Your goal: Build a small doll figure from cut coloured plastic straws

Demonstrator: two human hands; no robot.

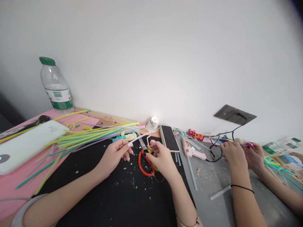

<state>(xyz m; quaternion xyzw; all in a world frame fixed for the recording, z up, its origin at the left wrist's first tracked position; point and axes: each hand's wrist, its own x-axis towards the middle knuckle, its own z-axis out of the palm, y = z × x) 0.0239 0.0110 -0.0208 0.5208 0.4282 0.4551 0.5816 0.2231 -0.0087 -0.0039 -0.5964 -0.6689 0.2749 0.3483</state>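
Note:
My left hand (117, 153) pinches a pale lilac pipe cleaner (140, 136) between thumb and fingertips; it slants up to the right. Close by, my right hand (162, 156) has its fingers curled around a small yellow piece with a bent white tip (148, 140), apparently pipe cleaner, partly hidden by the fingers. Between the hands, red-handled scissors (142, 165) lie on the black mat (113, 195). Behind my left fingers sits a blue and yellow-green fuzzy piece (129, 136).
Loose pipe cleaners (80, 138), a white power bank (33, 145) and a bottle (56, 91) lie left. Beyond my hands are a paper cup (152, 124) and phone (169, 138). Rightward lies a corded glue gun (193, 151); a co-worker's hands (236, 154) work beside it.

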